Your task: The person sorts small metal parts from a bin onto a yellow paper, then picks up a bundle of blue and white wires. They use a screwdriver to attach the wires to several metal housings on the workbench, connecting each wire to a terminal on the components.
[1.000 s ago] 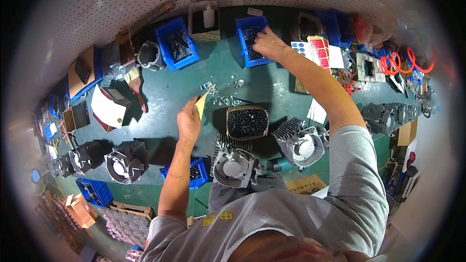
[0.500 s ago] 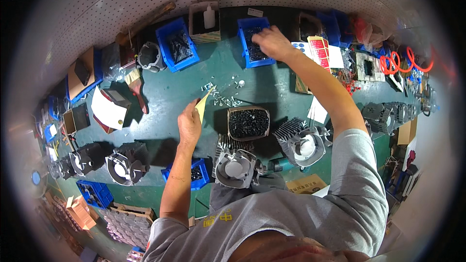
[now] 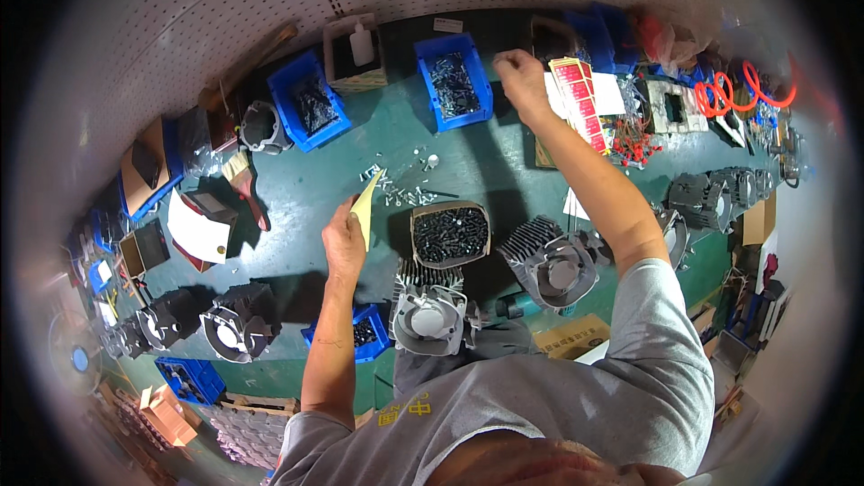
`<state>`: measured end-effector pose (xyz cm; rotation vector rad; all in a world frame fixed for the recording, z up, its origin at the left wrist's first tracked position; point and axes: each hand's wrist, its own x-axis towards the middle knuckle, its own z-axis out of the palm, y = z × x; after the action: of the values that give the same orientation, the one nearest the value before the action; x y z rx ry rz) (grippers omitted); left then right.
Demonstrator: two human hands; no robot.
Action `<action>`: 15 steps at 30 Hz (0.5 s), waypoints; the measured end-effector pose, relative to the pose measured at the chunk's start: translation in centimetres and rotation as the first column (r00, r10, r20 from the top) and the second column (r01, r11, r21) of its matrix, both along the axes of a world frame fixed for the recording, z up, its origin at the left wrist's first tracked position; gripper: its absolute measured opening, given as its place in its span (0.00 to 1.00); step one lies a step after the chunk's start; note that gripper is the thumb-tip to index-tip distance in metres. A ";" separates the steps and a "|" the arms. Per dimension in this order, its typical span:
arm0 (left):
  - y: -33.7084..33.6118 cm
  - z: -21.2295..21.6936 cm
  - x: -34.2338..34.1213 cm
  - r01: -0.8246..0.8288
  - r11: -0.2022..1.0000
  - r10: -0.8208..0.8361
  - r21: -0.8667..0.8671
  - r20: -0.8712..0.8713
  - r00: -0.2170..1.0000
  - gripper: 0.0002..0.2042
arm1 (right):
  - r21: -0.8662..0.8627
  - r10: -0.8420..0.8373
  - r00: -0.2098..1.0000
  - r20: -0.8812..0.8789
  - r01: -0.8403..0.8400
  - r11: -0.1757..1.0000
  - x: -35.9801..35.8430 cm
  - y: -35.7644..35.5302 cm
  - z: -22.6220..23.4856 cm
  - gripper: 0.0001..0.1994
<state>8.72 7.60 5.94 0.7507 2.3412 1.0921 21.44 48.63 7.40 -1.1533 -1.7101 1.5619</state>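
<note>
My left hand [image 3: 345,243] holds a thin yellowish card [image 3: 366,202] upright over the green bench, just beside a scatter of small silver screws [image 3: 400,187]. My right hand [image 3: 520,75] is stretched to the far side, fingers closed, right of a blue bin of dark screws [image 3: 454,83] and next to a sheet of red labels [image 3: 578,101]. What it grips is too small to tell. A cardboard box of black screws [image 3: 450,234] sits in front of me, with a finned grey metal cylinder [image 3: 430,310] near my chest and another [image 3: 551,265] to its right.
A second blue bin [image 3: 309,108] and a box with a white bottle [image 3: 358,49] stand at the back. Several finned castings [image 3: 229,328] lie at the left and more [image 3: 715,193] at the right. Orange rings [image 3: 729,90] lie far right. A small blue bin [image 3: 364,333] sits by my left arm.
My right hand has moved right from over the blue bin of dark screws toward the red label sheet. My left hand and the card have barely shifted.
</note>
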 end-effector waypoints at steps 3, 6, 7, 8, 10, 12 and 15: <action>0.3 0.0 0.2 -0.018 1.000 0.019 -0.013 0.039 0.999 0.17 | 0.505 0.194 0.935 0.298 -0.327 0.799 -2.0 -1.9 -0.2 0.09; 0.5 0.0 0.5 -0.014 1.000 0.014 0.012 0.032 0.999 0.17 | 0.464 0.211 0.849 0.485 -0.454 0.761 -4.8 -2.7 -1.6 0.09; 0.3 -0.1 0.5 -0.018 0.999 0.017 0.027 0.017 1.000 0.17 | 0.452 0.167 0.786 0.595 -0.499 0.740 -5.9 -3.3 -1.0 0.08; 0.3 -0.2 0.6 -0.021 0.999 0.021 0.026 0.005 1.000 0.17 | 0.434 0.118 0.711 0.694 -0.543 0.719 -6.6 -3.7 -0.2 0.09; 0.1 -0.2 0.6 -0.044 0.999 0.045 0.024 -0.030 0.999 0.16 | 0.369 0.118 0.547 0.829 -0.693 0.619 -7.5 -3.0 -0.5 0.09; -0.1 -0.6 0.9 -0.045 0.998 0.046 0.052 -0.027 0.999 0.16 | 0.253 0.119 0.380 0.917 -0.787 0.563 -8.6 -2.7 -0.2 0.12; 0.2 0.1 0.9 -0.074 0.997 0.073 0.014 0.066 0.995 0.16 | 0.113 0.153 0.241 0.958 -0.812 0.573 -9.5 -3.0 -0.8 0.15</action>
<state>9.58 7.78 6.06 0.6299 2.3234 1.1508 11.92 45.64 6.57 -1.1087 -3.3293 0.3073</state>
